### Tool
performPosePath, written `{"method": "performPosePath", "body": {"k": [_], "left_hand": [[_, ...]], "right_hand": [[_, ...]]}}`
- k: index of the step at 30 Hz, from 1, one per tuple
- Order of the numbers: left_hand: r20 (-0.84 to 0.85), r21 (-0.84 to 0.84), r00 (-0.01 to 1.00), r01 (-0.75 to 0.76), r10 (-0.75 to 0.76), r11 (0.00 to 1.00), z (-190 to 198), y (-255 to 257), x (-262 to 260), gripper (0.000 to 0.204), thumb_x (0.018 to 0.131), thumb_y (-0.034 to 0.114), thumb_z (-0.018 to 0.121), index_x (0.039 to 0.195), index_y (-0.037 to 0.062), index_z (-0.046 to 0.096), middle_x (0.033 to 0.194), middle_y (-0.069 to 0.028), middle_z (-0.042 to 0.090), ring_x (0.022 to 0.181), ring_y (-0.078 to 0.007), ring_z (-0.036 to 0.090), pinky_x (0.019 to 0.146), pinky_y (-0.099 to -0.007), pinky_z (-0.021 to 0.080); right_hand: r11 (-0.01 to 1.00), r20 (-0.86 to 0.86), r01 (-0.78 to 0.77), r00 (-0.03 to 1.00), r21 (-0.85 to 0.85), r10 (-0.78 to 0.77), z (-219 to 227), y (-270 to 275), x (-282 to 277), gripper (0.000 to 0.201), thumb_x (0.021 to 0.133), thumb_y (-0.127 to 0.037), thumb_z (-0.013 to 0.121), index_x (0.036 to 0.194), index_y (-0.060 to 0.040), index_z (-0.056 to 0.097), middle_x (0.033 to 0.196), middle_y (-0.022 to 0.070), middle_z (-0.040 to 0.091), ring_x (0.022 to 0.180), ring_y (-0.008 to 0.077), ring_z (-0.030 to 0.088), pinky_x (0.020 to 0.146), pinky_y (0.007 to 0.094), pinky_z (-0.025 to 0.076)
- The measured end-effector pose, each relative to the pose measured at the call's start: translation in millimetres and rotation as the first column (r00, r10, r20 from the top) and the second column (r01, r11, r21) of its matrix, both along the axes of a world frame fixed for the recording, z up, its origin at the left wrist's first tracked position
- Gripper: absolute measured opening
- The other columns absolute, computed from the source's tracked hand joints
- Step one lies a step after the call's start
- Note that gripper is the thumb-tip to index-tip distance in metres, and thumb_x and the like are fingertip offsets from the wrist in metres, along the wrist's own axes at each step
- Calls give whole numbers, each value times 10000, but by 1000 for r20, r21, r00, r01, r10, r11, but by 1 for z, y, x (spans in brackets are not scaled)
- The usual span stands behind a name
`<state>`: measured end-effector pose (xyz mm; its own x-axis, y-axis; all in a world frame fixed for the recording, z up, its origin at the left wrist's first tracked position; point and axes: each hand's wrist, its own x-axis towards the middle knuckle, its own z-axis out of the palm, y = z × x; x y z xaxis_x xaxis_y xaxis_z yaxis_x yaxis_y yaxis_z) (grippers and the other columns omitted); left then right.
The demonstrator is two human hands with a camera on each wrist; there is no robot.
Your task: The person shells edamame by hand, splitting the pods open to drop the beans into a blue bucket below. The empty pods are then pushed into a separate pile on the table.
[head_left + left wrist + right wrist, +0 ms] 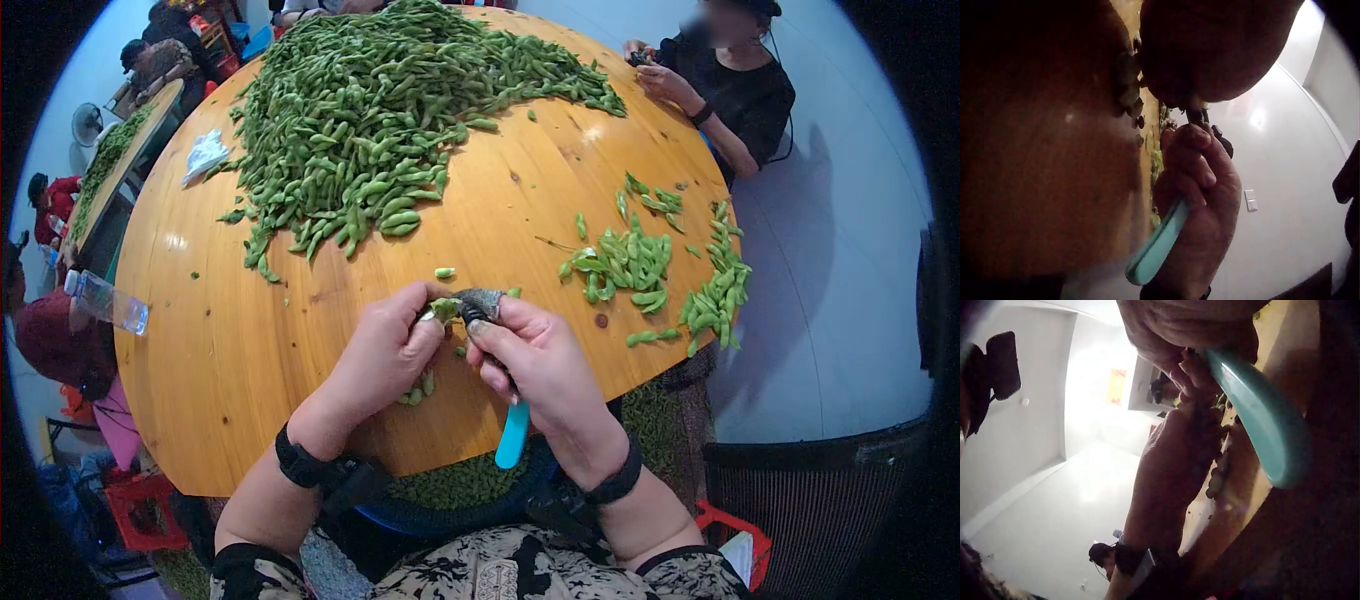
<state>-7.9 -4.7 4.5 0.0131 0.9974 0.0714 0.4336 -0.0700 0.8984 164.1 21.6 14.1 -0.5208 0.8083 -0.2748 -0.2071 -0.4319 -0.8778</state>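
In the head view my left hand [385, 335] pinches a green soybean pod [441, 311] between thumb and fingers at the near part of the round table. My right hand [545, 360] meets it there, its fingers curled round a tool with a turquoise handle [512, 437] that sticks out below the palm toward me. A dark grey covering [482, 299] shows at the right fingertips, which hide the tool's working end. Both wrist views also show the turquoise handle [1160, 247]. A few shelled beans [418, 390] lie beside my left wrist.
A large heap of pods [350, 120] covers the table's far side, with smaller groups of pods [635, 260] at the right. A plastic bottle [108, 302] lies at the left edge. Under the near edge sits a tub of beans [455, 485]. Another person [740, 90] sits at the far right.
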Motion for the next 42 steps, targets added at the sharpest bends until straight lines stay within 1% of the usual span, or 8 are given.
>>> {"method": "performPosePath", "body": {"k": [5, 7, 13, 27, 29, 34, 36, 42], "left_hand": [[84, -23, 996, 27, -25, 999, -4, 1, -3, 174, 897, 56, 407, 993, 15, 546, 736, 14, 517, 616, -67, 473, 551, -225, 400], [507, -195, 862, 104, 9, 975, -3, 1, -4, 174, 934, 100, 434, 1045, 14, 538, 759, -16, 545, 593, -73, 474, 517, -212, 380], [792, -214, 608, 198, 51, 957, -4, 6, -7, 153, 943, 162, 534, 1039, 43, 543, 806, -9, 566, 600, -46, 457, 507, -175, 350], [508, -152, 849, -79, 146, 985, -3, -1, 7, 116, 916, 119, 594, 974, 24, 561, 777, 7, 583, 633, -52, 531, 540, -200, 435], [190, 7, 963, -194, 190, 981, -3, -6, 11, 97, 896, 97, 618, 932, 9, 602, 761, 2, 589, 648, -35, 541, 547, -206, 440], [-82, 335, 977, -161, 199, 929, -9, -8, 17, 100, 907, 59, 563, 963, -5, 616, 708, -48, 605, 570, -98, 550, 530, -230, 450], [-130, 383, 985, -55, 113, 922, -1, -10, 18, 119, 880, 23, 566, 985, -30, 587, 757, -151, 605, 683, -293, 613, 608, -325, 483], [43, 13, 999, -10, 10, 1000, 6, -12, 13, 141, 903, 52, 536, 1017, -25, 570, 737, -69, 579, 697, -144, 582, 619, -259, 463]], "right_hand": [[997, -66, -4, 998, -77, -1, 2, 1, 5, 133, 930, -108, 512, 1022, -63, 597, 682, -24, 567, 455, 8, 436, 359, 162, 301], [987, -183, -41, 983, -156, 12, 1, 3, 8, 138, 928, -106, 519, 1041, -59, 584, 700, -7, 577, 459, 17, 450, 357, 159, 314], [952, -344, -115, 939, -285, 11, -6, 10, 21, 153, 927, -117, 534, 1057, -47, 572, 742, 23, 603, 463, 38, 475, 352, 162, 328], [992, -24, 118, 993, 50, -117, 3, -13, 1, 184, 928, -77, 530, 1086, -17, 604, 754, 12, 612, 507, 27, 493, 433, 168, 370], [984, -29, 160, 987, 80, -159, 2, -15, -2, 182, 924, -61, 531, 1081, -12, 607, 757, 9, 613, 515, 22, 489, 449, 170, 378], [970, 60, 174, 981, 171, -187, 3, -22, -9, 170, 918, -45, 538, 1063, -5, 618, 751, 11, 623, 525, 21, 495, 464, 171, 395], [971, 33, 180, 982, 158, -188, 0, -19, -6, 166, 921, -71, 546, 1059, -10, 616, 763, 19, 632, 510, 23, 502, 429, 161, 369], [997, -95, 49, 994, -53, -54, 2, -12, 11, 138, 925, -96, 545, 1014, -21, 619, 768, 26, 643, 505, 25, 522, 395, 151, 352]]}}
